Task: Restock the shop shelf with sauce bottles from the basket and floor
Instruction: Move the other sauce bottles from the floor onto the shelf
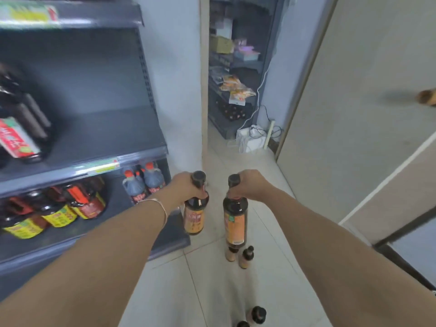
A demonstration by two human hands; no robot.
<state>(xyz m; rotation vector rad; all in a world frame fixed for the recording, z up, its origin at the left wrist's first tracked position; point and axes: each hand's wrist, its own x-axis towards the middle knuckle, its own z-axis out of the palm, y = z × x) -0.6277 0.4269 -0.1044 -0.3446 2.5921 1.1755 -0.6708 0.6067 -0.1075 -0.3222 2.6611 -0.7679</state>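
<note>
Nothing legible tbh, all blur. Orange labels on left bottle point(194, 219) and right bottle point(234, 224): dark smudges only. Red-white label on upper bottle point(17, 140), yellow labels on lower bottles point(60, 217), price strip point(100, 165) on shelf point(106, 131) front: same, unreadable.

Even indoor light, motion blur, fisheye edges

We hold two dark sauce bottles upright by their necks, black caps on top and orange labels on the bodies. The left bottle point(195, 210) is in our left hand point(186, 186), just off the right end of the grey shelf point(99, 138). The right bottle point(234, 218) is in our right hand point(251, 186), farther out from the shelf. More capped floor bottles point(246, 257) stand upright, also right of the shelf.
</note>
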